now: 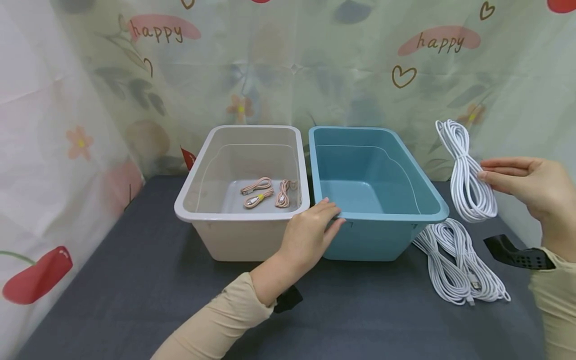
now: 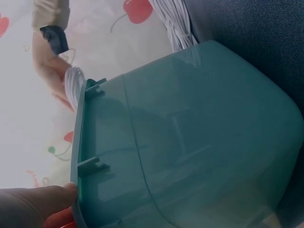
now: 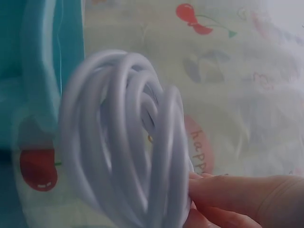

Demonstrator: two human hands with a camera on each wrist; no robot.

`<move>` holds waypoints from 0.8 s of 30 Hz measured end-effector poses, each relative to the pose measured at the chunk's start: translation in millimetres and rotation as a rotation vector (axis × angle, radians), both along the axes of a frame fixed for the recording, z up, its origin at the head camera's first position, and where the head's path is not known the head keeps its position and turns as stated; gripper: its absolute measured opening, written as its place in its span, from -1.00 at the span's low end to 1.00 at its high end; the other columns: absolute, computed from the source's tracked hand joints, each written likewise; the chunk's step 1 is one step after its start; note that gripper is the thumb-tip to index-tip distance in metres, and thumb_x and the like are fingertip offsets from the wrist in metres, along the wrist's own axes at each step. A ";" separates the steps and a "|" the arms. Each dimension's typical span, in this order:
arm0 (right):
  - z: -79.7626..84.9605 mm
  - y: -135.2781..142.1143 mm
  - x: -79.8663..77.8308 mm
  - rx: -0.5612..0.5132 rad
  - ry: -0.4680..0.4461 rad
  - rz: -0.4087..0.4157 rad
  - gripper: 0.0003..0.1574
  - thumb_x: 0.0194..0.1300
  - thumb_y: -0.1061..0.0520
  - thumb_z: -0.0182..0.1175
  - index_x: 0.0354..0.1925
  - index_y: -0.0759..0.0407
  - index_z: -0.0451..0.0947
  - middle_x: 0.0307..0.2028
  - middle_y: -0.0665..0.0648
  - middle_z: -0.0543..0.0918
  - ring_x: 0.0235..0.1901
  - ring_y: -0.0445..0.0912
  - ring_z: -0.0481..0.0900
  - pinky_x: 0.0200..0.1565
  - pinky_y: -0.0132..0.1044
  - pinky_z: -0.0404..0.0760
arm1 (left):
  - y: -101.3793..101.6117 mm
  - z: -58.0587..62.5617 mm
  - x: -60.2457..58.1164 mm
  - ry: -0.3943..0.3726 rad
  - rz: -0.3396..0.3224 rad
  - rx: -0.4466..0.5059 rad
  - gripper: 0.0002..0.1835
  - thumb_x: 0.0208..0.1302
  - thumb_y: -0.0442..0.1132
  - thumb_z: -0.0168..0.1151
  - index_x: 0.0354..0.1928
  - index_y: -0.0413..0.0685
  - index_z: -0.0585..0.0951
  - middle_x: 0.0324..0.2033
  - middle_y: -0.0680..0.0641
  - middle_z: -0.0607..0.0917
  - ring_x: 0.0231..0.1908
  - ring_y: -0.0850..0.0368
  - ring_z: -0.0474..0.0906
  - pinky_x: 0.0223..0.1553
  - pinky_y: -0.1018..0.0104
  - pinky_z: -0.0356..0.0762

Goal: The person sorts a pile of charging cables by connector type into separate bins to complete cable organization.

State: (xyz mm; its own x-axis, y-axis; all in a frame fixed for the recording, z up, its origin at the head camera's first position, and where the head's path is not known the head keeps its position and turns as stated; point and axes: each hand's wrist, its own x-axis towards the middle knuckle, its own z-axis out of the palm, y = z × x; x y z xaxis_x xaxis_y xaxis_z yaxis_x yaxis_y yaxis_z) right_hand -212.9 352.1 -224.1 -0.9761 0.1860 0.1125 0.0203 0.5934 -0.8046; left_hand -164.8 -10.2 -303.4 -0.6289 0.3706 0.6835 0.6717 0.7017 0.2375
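While the left hand holds the blue bin by the near left corner of its rim, the right hand holds up a white cord to the right of the blue bin. The left grip is nearly closed, with the thumb on the outer side and the rim pinched between thumb and fingers. The right grip is a small pinch too, with the thumb and fingers on the side of the coiled cord. This cord hangs in the air, off the surface and near the blue bin's right side, with its top end higher than the blue bin's rim.

You can see the blue bin's floor and its smooth walls. Just left of the blue bin is the white bin, and three pink cords lie on its floor, one with a yellow tie. Two more coiled white cords lie just beside the blue bin's near right corner.

The blue bin's left rim is close to the white bin's right rim, with a thin gap between. A curtain hangs behind the blue bin. Dark surface spreads out in front of the blue bin.
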 end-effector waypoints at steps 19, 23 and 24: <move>35.6 -54.2 -27.3 -0.026 -0.018 0.159 -0.76 0.10 -0.04 0.33 -0.49 -0.50 0.56 -0.58 -0.46 0.63 -0.47 -0.51 0.61 -0.41 -0.62 0.55 | 0.1 1.8 0.5 -0.008 0.005 -0.005 -0.80 0.22 -0.20 0.23 -0.17 -0.13 0.67 -0.19 -0.04 0.75 0.03 0.09 0.62 -0.02 0.31 0.60; 37.1 -65.8 -35.5 -0.021 -0.025 0.170 -0.84 0.07 -0.07 0.35 -0.43 -0.43 0.59 -0.56 -0.43 0.64 -0.46 -0.48 0.62 -0.39 -0.62 0.56 | 0.1 2.0 0.8 -0.008 0.009 -0.010 -0.80 0.23 -0.19 0.23 -0.17 -0.12 0.67 -0.19 -0.04 0.75 0.03 0.10 0.62 -0.03 0.32 0.60; 37.0 -68.6 -37.9 -0.013 -0.027 0.170 -0.85 0.06 -0.08 0.35 -0.41 -0.41 0.59 -0.56 -0.43 0.64 -0.45 -0.49 0.62 -0.39 -0.62 0.56 | 0.1 1.9 0.9 -0.009 0.010 -0.012 -0.80 0.23 -0.19 0.23 -0.17 -0.12 0.67 -0.19 -0.04 0.75 0.03 0.10 0.62 -0.02 0.32 0.60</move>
State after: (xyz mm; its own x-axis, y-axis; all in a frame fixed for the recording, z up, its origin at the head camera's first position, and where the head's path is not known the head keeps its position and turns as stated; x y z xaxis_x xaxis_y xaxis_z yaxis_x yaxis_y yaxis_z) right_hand -250.8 283.5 -187.1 -0.9962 0.0196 0.0845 -0.0576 0.5795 -0.8129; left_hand -163.9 -10.1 -301.4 -0.6389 0.3724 0.6731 0.6623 0.7115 0.2350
